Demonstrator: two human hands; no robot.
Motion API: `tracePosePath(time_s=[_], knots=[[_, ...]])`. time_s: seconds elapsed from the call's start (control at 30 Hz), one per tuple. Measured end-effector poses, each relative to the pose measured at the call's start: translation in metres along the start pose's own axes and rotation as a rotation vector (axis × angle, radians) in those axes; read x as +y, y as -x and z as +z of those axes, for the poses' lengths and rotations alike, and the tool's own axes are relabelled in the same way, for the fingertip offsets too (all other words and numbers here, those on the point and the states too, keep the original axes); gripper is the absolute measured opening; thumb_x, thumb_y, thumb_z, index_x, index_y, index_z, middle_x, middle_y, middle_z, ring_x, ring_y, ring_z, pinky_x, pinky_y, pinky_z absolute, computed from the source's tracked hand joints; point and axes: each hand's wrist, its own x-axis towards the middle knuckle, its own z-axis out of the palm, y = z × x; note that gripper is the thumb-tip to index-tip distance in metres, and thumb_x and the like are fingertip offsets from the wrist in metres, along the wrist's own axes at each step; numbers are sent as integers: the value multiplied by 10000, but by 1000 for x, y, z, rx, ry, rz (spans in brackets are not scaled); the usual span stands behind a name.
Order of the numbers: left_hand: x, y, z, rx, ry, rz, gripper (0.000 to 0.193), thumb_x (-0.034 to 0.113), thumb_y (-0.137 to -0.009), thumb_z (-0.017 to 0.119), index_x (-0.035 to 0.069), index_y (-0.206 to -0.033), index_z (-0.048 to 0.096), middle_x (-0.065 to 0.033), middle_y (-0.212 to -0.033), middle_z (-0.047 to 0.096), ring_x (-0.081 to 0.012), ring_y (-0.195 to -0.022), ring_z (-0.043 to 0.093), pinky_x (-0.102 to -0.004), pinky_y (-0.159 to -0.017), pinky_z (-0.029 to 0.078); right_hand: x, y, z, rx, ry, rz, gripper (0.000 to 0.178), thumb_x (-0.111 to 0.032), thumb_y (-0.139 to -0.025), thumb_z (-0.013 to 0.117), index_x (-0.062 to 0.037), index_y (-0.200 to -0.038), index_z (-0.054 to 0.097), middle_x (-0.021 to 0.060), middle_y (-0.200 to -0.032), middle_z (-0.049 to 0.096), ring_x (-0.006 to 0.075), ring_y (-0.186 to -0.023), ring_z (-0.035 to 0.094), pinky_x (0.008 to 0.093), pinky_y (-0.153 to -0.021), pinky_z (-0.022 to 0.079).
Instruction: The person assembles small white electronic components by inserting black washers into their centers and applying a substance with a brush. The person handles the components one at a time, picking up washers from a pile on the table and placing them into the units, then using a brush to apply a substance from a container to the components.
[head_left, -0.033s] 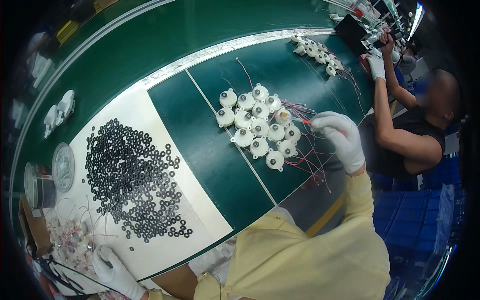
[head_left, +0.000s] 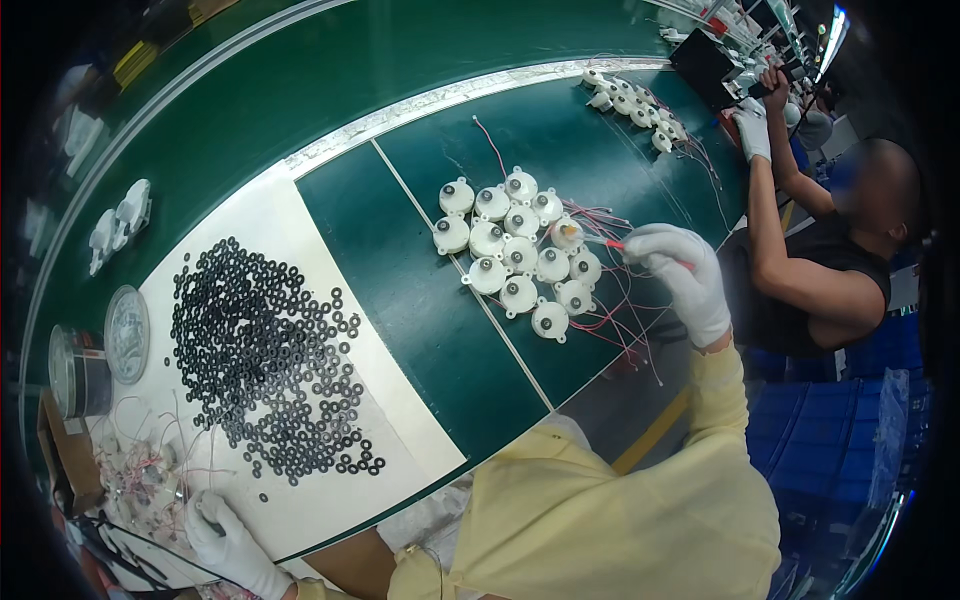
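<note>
My right hand (head_left: pixel 680 270), in a white glove, grips a slim red-handled brush (head_left: pixel 612 243). Its orange-tan tip meets the top of a round white motor (head_left: pixel 566 236) at the right side of a cluster. The other white motors (head_left: pixel 519 254) stand packed together, most with a dark hub on top and thin red and white wires trailing right. At the lower left, my gloved left hand (head_left: pixel 228 548) rests loosely curved, with a gap between thumb and fingers. Beside it lies a tangled heap of wired white parts (head_left: pixel 138 472); nothing shows clearly in that hand.
Many small black rings (head_left: pixel 262 350) lie spread over a white sheet (head_left: pixel 400 420). A clear tub (head_left: pixel 80 372), its round lid (head_left: pixel 127 334) and a cardboard box (head_left: pixel 70 455) stand left. More motors (head_left: pixel 635 105) sit far right, near a co-worker (head_left: pixel 815 250) with raised hands.
</note>
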Motion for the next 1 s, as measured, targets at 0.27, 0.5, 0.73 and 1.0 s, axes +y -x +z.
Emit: tracePosePath(time_s=[0.27,0.5,0.73,1.0], knots=[[-2,-2,-1,-44,-24,17,222,147,-951,655,-34,-1079,670,-201,-1085,696,-365,-941,659,-431,-817,528,-2,7,1,70,-50,-8,268,25,-819,523,34,-1014,707,154,-1016,708,210,-881,688,312,-793,537],[1,-2,-1,-34,22,-28,224,153,-951,653,-21,-1091,671,-192,-1055,702,-360,-902,669,-426,-789,533,-6,-12,32,-58,54,-262,274,26,-809,580,-11,-1039,724,148,-1013,721,258,-876,679,350,-800,531],[3,-2,-5,-36,9,-3,239,163,-949,654,-9,-1115,664,-192,-1047,701,-346,-900,673,-418,-791,530,2,-14,37,-118,-44,-219,260,15,-833,574,-17,-1042,724,138,-1021,723,207,-781,669,316,-735,532],[10,-3,-7,-39,44,-44,210,133,-947,662,-17,-1093,662,-184,-1023,700,-334,-866,667,-404,-777,531,8,-5,32,-82,-46,-192,270,-8,-823,558,-10,-1037,724,137,-1048,729,200,-811,672,312,-741,530]])
